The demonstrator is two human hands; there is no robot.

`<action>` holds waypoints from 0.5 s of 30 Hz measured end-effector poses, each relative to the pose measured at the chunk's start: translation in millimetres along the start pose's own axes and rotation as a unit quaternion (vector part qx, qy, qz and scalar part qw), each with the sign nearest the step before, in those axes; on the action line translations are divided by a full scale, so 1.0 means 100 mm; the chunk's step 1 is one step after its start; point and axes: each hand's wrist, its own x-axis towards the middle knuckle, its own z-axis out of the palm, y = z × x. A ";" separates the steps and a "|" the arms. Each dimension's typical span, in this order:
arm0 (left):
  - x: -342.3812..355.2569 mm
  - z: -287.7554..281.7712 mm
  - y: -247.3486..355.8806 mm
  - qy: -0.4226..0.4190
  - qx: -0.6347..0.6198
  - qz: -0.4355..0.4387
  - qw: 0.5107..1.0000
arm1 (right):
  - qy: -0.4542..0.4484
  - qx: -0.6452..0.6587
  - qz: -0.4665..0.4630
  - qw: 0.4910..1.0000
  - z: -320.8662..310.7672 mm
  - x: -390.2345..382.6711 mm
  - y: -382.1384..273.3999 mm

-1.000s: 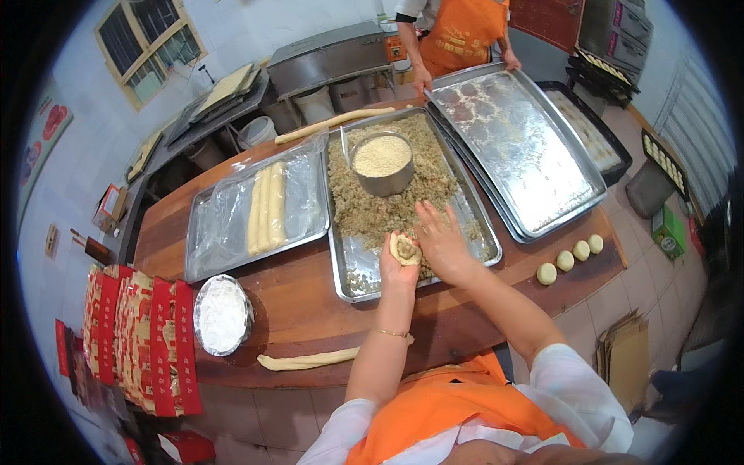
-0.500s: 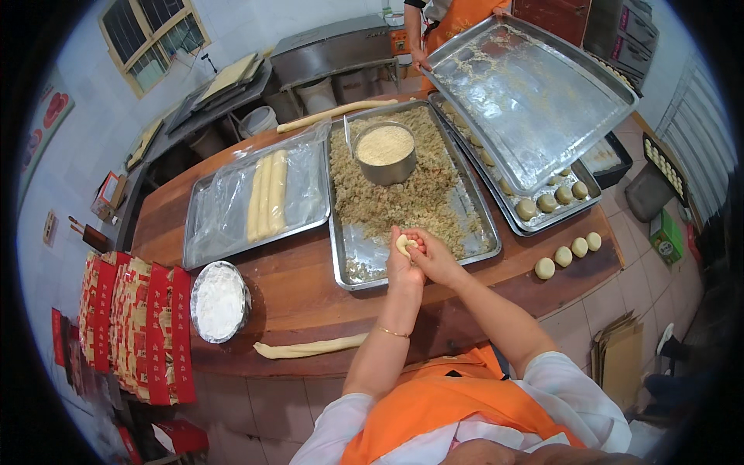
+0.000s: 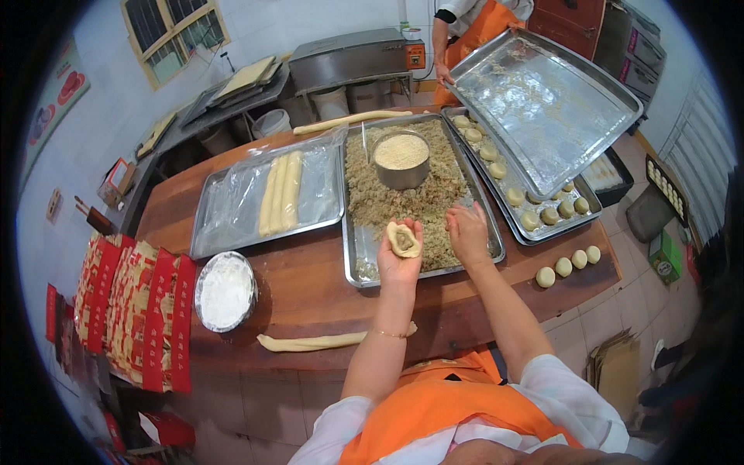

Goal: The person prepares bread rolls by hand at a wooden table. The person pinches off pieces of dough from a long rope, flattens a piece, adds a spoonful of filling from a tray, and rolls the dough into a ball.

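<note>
My left hand (image 3: 399, 263) cups a dough wrapper (image 3: 404, 240) with brownish filling inside. My right hand (image 3: 467, 236) is at the crumbly filling (image 3: 376, 198) in a metal tray (image 3: 349, 256), fingers curled; what is between them is unclear. A steel pot of pale crumbs (image 3: 400, 159) sits in that tray. On the left, another tray (image 3: 221, 225) holds plastic sheeting and dough ropes (image 3: 283, 194). Nearer are a bowl of white powder (image 3: 225, 291) and a loose dough rope (image 3: 310, 341). Several dough rounds (image 3: 563, 266) sit right of my hands on the wooden table (image 3: 294, 310).
A co-worker's hand (image 3: 443, 74) holds a large tilted tray (image 3: 542, 101) above a tray of rounds (image 3: 504, 182) at right. Red packets (image 3: 139, 310) are stacked at left. Behind stand a steel bench unit (image 3: 345, 58) and buckets (image 3: 271, 124). Cardboard (image 3: 612, 364) leans at lower right.
My right hand closed over the dough, then moved right to the filling, uncovering the filled wrapper. The co-worker lifted the upper tray, exposing the rounds beneath it.
</note>
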 end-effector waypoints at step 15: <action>-0.23 -0.20 -0.01 -0.047 0.180 -0.015 0.982 | -0.129 0.502 0.112 0.848 -0.07 -0.17 -0.95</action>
